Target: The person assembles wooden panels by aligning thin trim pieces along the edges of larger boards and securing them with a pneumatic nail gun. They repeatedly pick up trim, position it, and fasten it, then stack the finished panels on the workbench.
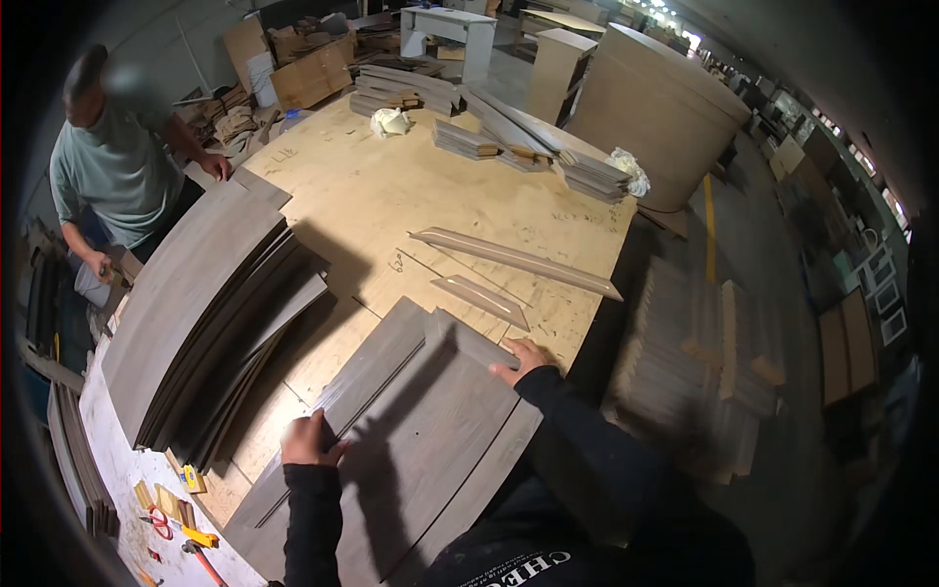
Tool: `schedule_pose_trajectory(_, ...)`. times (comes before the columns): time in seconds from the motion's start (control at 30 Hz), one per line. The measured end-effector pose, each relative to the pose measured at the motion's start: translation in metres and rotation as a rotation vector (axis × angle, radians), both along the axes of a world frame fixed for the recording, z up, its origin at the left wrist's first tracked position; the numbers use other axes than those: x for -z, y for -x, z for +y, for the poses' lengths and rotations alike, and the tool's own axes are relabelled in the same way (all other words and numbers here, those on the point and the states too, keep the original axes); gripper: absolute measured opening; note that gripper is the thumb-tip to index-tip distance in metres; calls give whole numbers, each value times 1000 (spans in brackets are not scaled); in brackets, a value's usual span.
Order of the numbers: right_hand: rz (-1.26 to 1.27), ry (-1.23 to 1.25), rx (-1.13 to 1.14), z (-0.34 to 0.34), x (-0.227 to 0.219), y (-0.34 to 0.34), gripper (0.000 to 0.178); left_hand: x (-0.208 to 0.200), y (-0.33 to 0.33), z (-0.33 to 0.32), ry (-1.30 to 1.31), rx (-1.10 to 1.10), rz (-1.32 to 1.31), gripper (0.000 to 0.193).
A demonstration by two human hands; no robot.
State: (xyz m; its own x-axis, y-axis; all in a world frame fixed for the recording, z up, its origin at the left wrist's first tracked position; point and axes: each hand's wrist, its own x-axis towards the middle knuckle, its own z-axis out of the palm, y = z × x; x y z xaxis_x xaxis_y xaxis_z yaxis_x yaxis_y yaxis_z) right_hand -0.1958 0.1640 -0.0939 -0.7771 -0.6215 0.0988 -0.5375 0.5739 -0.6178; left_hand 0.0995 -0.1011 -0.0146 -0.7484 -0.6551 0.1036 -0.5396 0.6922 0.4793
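Note:
In front of me a grey-brown wooden panel (430,460) with raised edge strips lies on the worktable. My left hand (311,442) is closed over the strip along its left side, thumb pointing inward. At its far right edge my right hand (526,364) grips the end strip (474,342), thumb on the top face. Just beyond lie two loose mitred wood strips, a short one (481,300) and a long one (518,262). A tall stack of grey-brown boards (201,303) stands to the left of the panel.
Across the table (342,176), a co-worker (117,166) stands behind the stack. Piles of wood strips (469,139) and crumpled white cloths (389,121) lie at the far edge. Scissors (159,521) and a hammer (203,563) lie at lower left. Stacked panels (675,352) stand on the right.

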Motion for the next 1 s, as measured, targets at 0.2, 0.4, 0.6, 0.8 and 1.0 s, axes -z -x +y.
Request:
schedule_pose_trajectory(0.2, 52, -49, 127, -9, 16, -15, 57, 63, 47, -8, 9, -33, -45, 41)
schedule_pose_trajectory(0.4, 133, -6, 174, -10, 19, -21, 53, 72, 63, -2, -13, -38, -130, 36)
schedule_pose_trajectory(0.6, 232, -36, 202, -13, 18, -23, 51, 75, 65, -2, -12, 100, -119, 50)
schedule_pose_trajectory(0.8, 276, -20, 215, -13, 22, -22, 48, 66, 71, -11, -213, 150, -151, 49)
schedule_pose_trajectory(1.0, 283, -18, 221, -15, 22, -24, 46, 77, 67, -14, -204, 171, -143, 48)
